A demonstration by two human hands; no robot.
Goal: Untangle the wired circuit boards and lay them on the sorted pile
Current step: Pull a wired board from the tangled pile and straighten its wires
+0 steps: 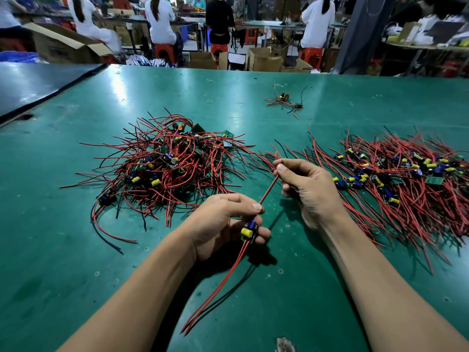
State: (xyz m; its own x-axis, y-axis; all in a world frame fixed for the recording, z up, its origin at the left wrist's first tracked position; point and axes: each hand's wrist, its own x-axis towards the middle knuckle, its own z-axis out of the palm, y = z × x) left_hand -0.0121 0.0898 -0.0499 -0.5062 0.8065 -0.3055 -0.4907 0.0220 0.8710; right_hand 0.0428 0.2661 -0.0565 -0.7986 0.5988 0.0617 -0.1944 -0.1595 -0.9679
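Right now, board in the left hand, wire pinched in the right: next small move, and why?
Probably carry the circuit board right onto the sorted pile. The left hand holds it clear of the tangled pile, the right hand pinches its red wire straight, and nothing seems snagged.

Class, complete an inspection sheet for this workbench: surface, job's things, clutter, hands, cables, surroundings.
Surface: green table, scuffed.
Job's things: tangled pile left; sorted pile right; one circuit board in hand.
Clutter: small stray bundle farther back.
Hands: left hand grips the circuit board; right hand pinches a red wire.
Cables: the red wire runs straight between both hands; two leads hang from the board.
Surroundings: seated people on red stools, cardboard boxes.
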